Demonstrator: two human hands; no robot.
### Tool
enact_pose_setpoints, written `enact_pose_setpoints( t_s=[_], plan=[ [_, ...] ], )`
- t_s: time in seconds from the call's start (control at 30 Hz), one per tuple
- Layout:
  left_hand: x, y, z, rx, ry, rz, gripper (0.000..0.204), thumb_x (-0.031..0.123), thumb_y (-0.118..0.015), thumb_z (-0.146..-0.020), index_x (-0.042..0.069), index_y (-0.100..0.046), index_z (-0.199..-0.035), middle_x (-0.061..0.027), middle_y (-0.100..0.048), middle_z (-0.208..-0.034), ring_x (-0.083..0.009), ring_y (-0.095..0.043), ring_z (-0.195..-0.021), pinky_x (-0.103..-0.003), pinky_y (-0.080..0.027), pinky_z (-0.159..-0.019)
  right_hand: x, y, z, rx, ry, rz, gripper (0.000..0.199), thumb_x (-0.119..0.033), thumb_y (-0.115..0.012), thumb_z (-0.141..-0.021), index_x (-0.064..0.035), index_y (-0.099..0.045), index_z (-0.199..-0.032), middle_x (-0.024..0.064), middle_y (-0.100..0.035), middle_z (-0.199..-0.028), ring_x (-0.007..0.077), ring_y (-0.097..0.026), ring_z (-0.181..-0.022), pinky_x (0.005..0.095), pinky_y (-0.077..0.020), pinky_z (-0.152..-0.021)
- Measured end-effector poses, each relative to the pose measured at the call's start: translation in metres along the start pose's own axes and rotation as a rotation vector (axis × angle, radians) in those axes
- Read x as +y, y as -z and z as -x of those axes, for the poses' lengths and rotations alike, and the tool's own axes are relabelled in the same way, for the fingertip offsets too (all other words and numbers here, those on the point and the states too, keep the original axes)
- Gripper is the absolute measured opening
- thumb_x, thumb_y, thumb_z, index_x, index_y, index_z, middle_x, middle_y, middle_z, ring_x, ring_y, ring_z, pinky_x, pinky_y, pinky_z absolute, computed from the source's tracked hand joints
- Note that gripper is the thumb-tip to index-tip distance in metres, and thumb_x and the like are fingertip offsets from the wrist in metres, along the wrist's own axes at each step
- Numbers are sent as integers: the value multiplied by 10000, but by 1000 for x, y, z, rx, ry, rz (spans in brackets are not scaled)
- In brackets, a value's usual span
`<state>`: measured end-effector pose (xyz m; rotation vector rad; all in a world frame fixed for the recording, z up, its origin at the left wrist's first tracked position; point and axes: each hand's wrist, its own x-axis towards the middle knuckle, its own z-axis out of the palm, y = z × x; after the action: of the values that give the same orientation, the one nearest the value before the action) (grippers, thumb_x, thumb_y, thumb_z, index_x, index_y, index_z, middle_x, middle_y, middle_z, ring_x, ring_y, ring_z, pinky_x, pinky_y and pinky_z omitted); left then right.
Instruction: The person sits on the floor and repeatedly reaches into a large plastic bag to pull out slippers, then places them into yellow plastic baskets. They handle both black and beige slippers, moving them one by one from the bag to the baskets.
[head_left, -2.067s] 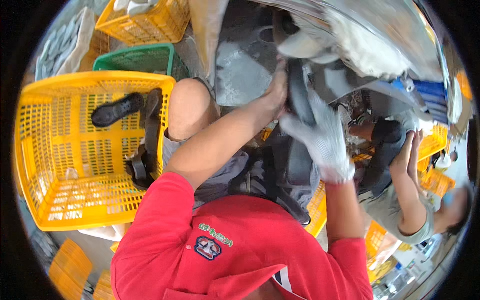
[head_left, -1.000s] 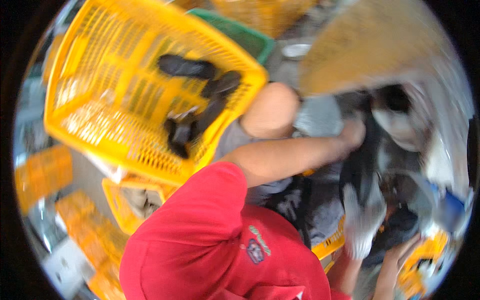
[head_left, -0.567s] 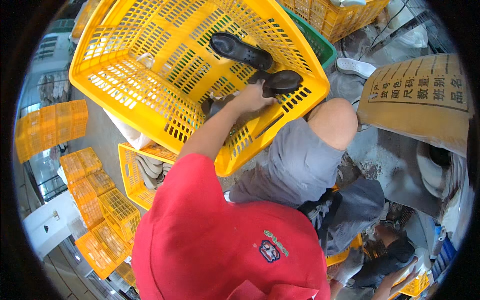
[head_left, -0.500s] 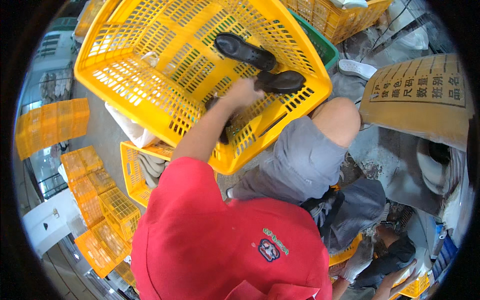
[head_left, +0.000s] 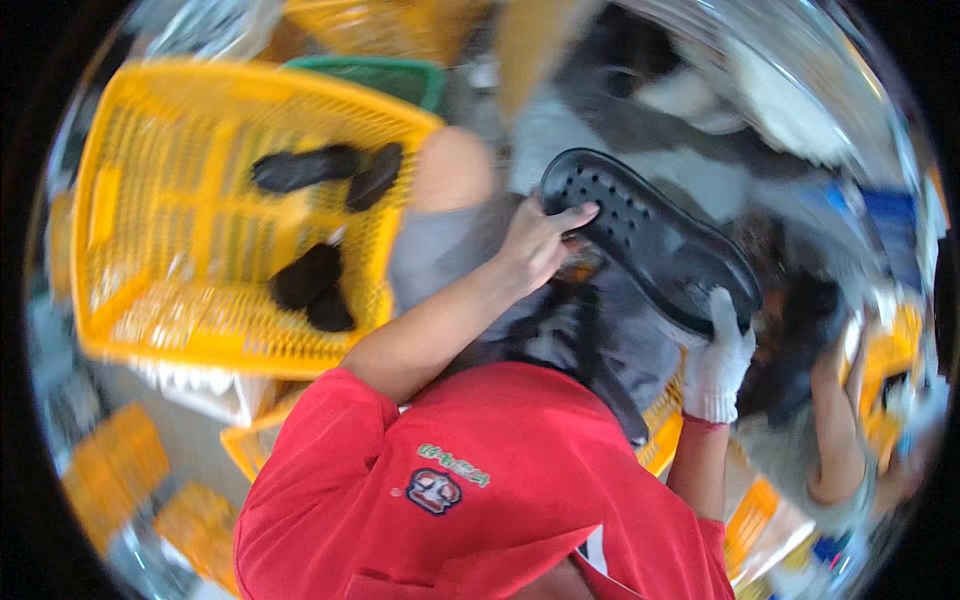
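Observation:
Between both hands is a black shoe sole (head_left: 650,235), its hollow inner side facing up, with rows of small holes toward its left end. My bare left hand (head_left: 545,240) grips that left end, thumb over the rim. My right hand (head_left: 720,365), in a white knit glove, pinches the opposite end with its thumb on the inner face. Left of my knee stands a large yellow slotted basket (head_left: 235,355) with several dark soles or shoe parts inside. One long dark piece (head_left: 305,168) lies near its far side, and a dark clump (head_left: 310,285) sits lower; blur hides their exact kind.
A green crate (head_left: 390,80) stands behind the basket. More orange crates (head_left: 115,465) are at the lower left. A co-worker's arm (head_left: 835,430) reaches in at the right, beside a yellow crate (head_left: 890,345). Much of the far background is smeared by motion.
My view has swung right, so the basket sits farther left. My left hand has left the basket, and both hands now hold a black sole above my lap.

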<state>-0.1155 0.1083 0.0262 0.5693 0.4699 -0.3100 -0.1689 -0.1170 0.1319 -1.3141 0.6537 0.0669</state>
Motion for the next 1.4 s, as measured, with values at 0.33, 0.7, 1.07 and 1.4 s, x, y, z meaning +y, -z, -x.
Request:
enact_pose_setpoints(
  t_s=[0.33,0.7,1.07,1.4],
  plan=[
    [-2,-132,-169,-26,-6,-884,603,499,-512,-1060,5,-566,-1403,-197,-677,-1302,-337,-659,-1194,-422,-527,-1023,-52,-37,-143,-95,761,677,332,-119,-775,-892,-50,-690,-1205,226,-693,-1250,432,-693,-1055,451,-592,-902],
    [-112,-129,-183,-11,-105,-175,699,386,-806,-925,-110,-556,-1350,-208,-688,-1241,-272,-671,-1120,-416,-550,-965,-45,-19,-139,-228,632,328,677,33,-739,-803,30,-492,-1433,181,-651,-1347,238,-640,-1258,398,-518,-1071],
    [-23,-108,-134,-96,25,-1319,604,486,-647,-1024,-91,-700,-1194,-175,-753,-1125,-260,-704,-1045,-422,-532,-942,-68,-36,-217,-165,662,470,320,-195,-747,-829,35,-699,-1047,184,-750,-975,329,-714,-914,410,-534,-823],
    [-53,-99,-154,-210,195,-321,618,434,-698,-997,2,-509,-1396,-173,-681,-1260,-291,-712,-1092,-453,-623,-914,-36,5,-121,-305,1042,1348,441,-131,-751,-780,-69,-735,-1217,157,-730,-1223,401,-655,-1182,465,-494,-1064]
  ],
)
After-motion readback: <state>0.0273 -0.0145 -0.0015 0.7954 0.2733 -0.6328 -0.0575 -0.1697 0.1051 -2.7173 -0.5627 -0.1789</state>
